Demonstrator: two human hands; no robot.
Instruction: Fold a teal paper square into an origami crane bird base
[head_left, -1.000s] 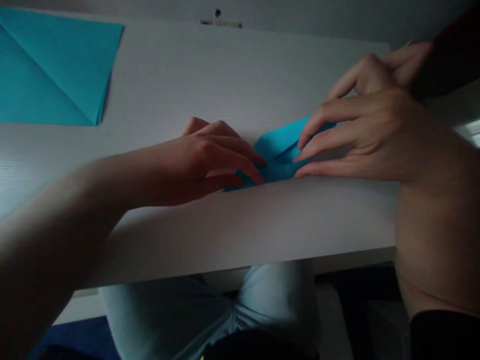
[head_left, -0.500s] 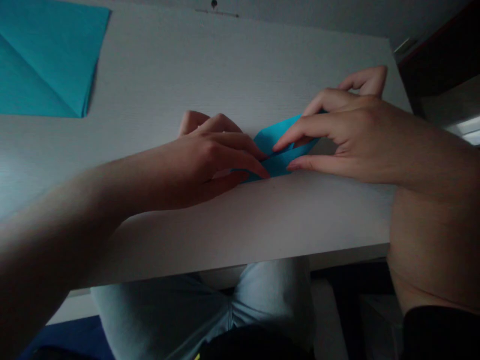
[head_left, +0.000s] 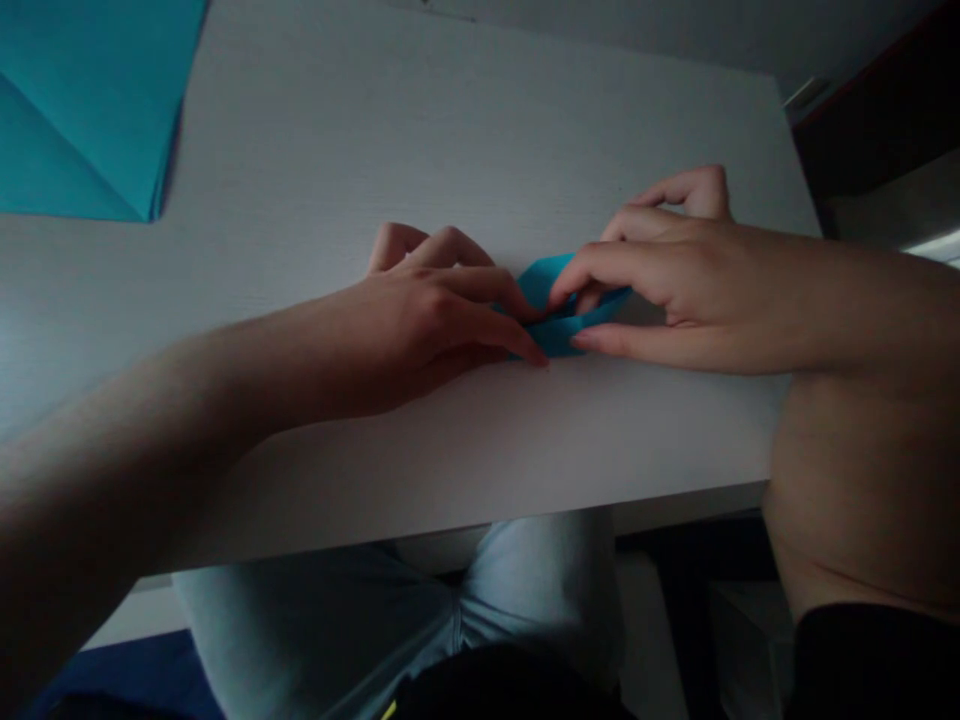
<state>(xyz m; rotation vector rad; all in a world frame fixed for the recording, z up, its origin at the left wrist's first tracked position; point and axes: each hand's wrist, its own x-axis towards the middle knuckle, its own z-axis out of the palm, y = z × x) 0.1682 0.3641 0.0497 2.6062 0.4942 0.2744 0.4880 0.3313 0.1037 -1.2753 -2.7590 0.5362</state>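
Observation:
A small folded piece of blue paper [head_left: 559,337] lies on the table near its front edge, partly covered by both hands. My left hand [head_left: 442,310] holds its left end, fingertips pressing on the paper and the thumb mostly hidden underneath. My right hand [head_left: 660,270] grips the right side, with the index fingertip inside the paper's fold and the thumb against the near edge. The two index fingertips almost meet over the middle of the fold. A narrow gap shows between the paper's near and far layers.
A larger folded blue sheet [head_left: 97,120] with a diagonal crease lies at the far left of the white table [head_left: 315,160]. A wall borders the table's back edge. My legs in light jeans [head_left: 540,580] are below the front edge.
My right hand has shifted slightly left and toward me, its fingers further into the fold. The paper's far right part has come down and shows less. My left hand has moved slightly right.

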